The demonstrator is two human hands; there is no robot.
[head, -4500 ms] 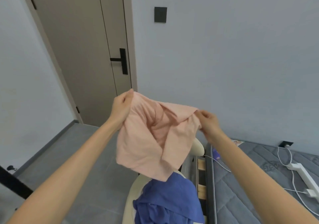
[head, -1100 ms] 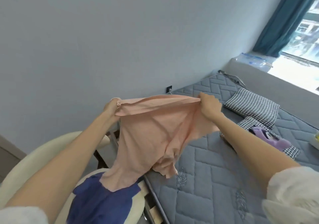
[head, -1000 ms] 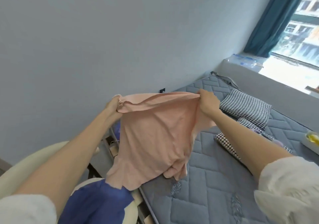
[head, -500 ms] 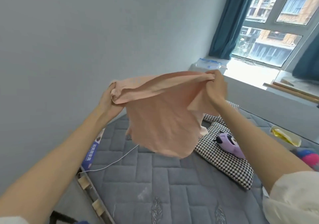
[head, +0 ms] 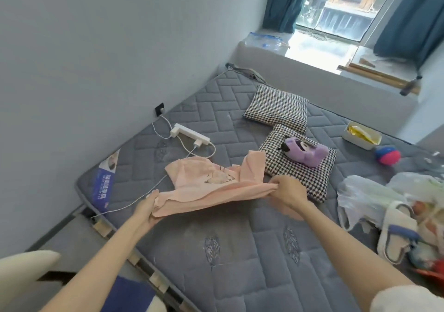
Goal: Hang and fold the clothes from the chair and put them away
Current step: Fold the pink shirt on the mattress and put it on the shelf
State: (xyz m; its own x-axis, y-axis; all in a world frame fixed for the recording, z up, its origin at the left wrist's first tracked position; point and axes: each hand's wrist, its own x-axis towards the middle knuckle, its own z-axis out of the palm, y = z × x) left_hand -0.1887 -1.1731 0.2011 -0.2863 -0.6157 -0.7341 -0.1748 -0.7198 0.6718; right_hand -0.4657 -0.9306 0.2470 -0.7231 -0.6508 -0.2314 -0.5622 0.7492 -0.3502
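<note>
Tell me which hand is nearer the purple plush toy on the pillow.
Right. The right hand grips the pink shirt just short of the checked pillow under the purple plush toy; the left hand grips the shirt's other end, farther off toward the wall.

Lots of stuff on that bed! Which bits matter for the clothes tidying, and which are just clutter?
Job: pink T-shirt, gripped by left hand and right hand; blue garment; cream chair.
Lying about: power strip, houndstooth pillows, purple plush toy, white slipper, plastic bag.

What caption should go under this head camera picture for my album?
Left hand and right hand grip a pink shirt spread on the grey mattress.
</note>
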